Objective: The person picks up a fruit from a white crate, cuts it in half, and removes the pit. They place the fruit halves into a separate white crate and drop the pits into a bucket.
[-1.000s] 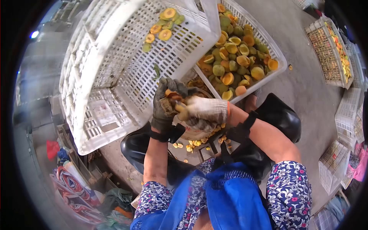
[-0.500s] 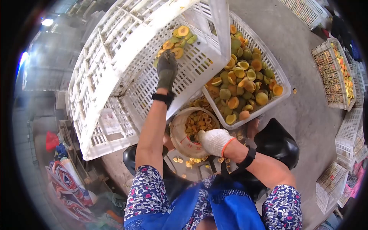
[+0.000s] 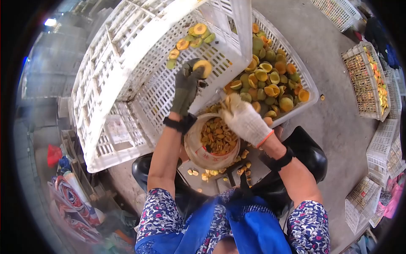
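Observation:
My left hand (image 3: 185, 86), in a dark green glove, pinches a peach half (image 3: 202, 68) with its orange cut face up, over the tilted white crate (image 3: 111, 161). Several more peach halves (image 3: 196, 37) lie on that crate's slatted floor beyond my fingers. My right hand (image 3: 247, 122), in a white knitted glove with an orange cuff, is closed above the bucket's right side, close to the fruit crate (image 3: 312, 101). Its fingertips are motion-blurred, and I cannot tell what is in them. The pale bucket (image 3: 195, 153) below holds many brown pits (image 3: 218, 134).
Hollowed peach halves (image 3: 270, 78) fill the right crate. Scraps and pits (image 3: 207, 174) lie on the floor under the bucket. A crate of fruit pieces (image 3: 366, 80) and stacked white crates (image 3: 378, 148) stand far right. A wooden pallet (image 3: 91, 182) is at the left.
My left hand has drawn back toward me from the pile in the crate, now with a peach half in it. My right hand has risen from the bucket's rim, up and rightward.

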